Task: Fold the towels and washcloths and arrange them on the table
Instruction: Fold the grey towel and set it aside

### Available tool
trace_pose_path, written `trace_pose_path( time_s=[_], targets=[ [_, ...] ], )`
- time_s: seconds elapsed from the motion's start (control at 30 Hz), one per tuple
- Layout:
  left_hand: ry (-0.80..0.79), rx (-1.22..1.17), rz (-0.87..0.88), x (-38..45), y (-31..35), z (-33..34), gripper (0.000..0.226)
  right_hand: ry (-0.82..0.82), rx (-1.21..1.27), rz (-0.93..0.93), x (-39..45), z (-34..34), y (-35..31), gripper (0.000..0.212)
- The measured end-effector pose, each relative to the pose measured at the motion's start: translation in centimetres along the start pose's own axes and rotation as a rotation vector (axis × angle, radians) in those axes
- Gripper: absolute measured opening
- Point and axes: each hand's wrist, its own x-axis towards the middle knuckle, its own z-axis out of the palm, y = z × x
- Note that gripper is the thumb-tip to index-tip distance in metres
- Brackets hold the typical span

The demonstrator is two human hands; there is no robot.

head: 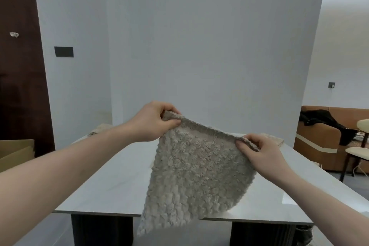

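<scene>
Pale grey and glossy, the tabletop (103, 181) fills the space in front of you, with what looks like another cloth (276, 139) lying at its far right edge, partly hidden behind your hand. Above it you hold a beige, nubbly washcloth (197, 170) in the air; its top hem runs taut between your hands and its lower corner hangs down past the near edge of the tabletop. Your left hand (152, 123) has its grip closed on the upper left corner, thumb and fingers pinching the hem. Your right hand (259, 153) pinches the right corner the same way, sitting lower, so the cloth hangs skewed. The risk from here, I judge, is a crooked fold: with uneven corners the edges will not meet. A loosened grip would let the dangling corner drag the cloth off the edge.
</scene>
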Motion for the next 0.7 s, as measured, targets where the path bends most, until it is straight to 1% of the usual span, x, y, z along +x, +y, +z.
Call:
trace_pose_path(
  time_s=[0.03,0.13,0.27,0.3,0.4,0.5,0.7],
  targets=[
    [-0.009,-0.001,-0.016,-0.2,-0.5,0.0,0.003,-0.004,0.024,0.0,0.1,-0.1,0.1,0.019],
    [-0.02,0.012,-0.068,-0.3,-1.7,0.4,0.015,-0.009,0.057,0.014,0.7,-0.2,0.4,0.021],
    [-0.035,0.008,-0.168,0.1,-3.1,1.3,0.035,0.01,0.036,0.063,2.1,0.5,1.5,0.021],
    [-0.042,0.015,-0.194,0.3,-3.6,1.6,0.037,0.014,0.024,0.08,2.5,0.8,1.8,0.02],
    [-0.07,0.033,-0.274,0.7,-5.1,2.8,0.032,0.006,-0.006,0.13,3.6,1.8,2.8,0.017],
    [-0.064,0.037,-0.333,1.3,-6.6,4.5,0.027,-0.01,-0.049,0.178,4.5,3.1,4.2,0.014],
    [-0.042,0.07,-0.414,3.2,-9.8,8.2,0.019,0.006,-0.162,0.246,6.4,5.6,7.6,0.017]
  ],
)
